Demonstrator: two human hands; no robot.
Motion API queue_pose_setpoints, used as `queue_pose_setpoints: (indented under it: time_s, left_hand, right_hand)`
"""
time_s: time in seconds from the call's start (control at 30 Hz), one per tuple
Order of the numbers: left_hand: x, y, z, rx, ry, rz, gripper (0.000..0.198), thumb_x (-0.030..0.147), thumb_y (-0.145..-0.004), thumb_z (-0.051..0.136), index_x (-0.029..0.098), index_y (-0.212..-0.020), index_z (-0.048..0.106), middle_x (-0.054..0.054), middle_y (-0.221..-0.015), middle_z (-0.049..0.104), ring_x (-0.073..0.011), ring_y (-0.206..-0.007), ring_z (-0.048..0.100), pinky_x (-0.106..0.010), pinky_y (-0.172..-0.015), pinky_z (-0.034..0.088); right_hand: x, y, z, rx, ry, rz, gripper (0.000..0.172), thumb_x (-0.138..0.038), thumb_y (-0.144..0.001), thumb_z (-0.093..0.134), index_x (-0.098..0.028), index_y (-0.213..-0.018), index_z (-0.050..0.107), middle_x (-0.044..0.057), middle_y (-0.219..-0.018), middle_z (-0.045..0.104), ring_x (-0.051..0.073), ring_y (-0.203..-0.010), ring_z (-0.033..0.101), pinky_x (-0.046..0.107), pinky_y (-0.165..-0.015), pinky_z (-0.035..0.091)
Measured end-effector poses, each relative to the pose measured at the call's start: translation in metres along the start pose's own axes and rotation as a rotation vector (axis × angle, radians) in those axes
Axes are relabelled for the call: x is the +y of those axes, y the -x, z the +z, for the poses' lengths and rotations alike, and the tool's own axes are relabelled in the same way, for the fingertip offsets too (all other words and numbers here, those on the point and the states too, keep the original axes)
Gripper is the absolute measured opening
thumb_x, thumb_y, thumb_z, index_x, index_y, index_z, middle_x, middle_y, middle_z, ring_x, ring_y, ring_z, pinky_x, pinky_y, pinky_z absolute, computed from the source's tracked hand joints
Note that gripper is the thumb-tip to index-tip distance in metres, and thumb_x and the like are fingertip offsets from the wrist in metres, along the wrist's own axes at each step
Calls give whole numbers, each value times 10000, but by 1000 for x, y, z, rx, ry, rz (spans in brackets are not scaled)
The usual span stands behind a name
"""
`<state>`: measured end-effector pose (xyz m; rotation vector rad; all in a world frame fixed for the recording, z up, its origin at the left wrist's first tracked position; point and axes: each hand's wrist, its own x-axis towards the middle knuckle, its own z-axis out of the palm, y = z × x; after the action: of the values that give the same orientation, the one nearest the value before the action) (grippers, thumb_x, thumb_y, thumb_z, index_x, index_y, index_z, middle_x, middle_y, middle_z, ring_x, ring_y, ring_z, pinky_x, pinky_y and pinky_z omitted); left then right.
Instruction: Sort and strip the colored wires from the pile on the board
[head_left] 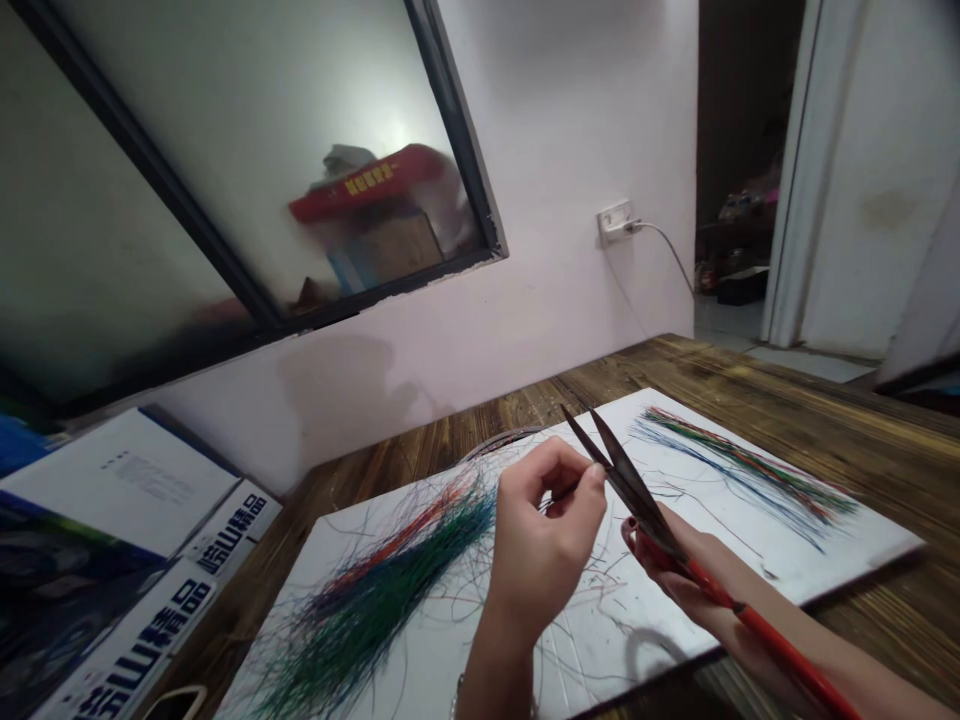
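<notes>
My left hand [536, 550] is closed in a pinch, thumb against forefinger, on what looks like a thin dark wire [553, 495]; its far end is hard to make out. My right hand [679, 580] grips a pair of scissors [637, 495] with red handles. Their dark blades point up and left, slightly apart, close beside the left fingertips. Under both hands lies a white board [862, 540]. On its left rests a thick loose bundle of green, blue and red wires [405, 590]; a smaller, neater wire bundle [757, 475] lies on its right.
Short wire scraps are scattered across the board's middle. The board sits on a dark wooden table [645, 365] against a wall. Printed boxes [127, 500] stand at the left. A plugged cable [667, 240] hangs from a wall socket [616, 222].
</notes>
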<state>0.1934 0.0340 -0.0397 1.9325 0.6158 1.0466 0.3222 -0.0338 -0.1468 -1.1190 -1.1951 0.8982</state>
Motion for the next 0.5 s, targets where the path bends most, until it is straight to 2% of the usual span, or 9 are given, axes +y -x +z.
queue_pose_setpoints:
  time_s: [0.23, 0.5]
  left_hand:
    - [0, 0, -2, -15, 28, -2, 217, 177, -815, 522, 190, -607, 460, 52, -550, 370, -95, -523, 312, -260, -481, 258]
    - [0, 1, -3, -38, 55, -14, 214, 186, -814, 529, 189, -610, 465, 50, -556, 368, -97, -533, 312, -261, -485, 254]
  right_hand:
    - [-10, 1, -1, -39, 41, -35, 103, -226, -697, 614, -236, -791, 574, 34, -703, 588, 237, -723, 583, 333, -597, 483]
    - [-19, 6, -3, -81, -30, 29, 107, -201, -673, 616, -255, -761, 591, 52, -739, 610, 262, -771, 606, 355, -623, 495]
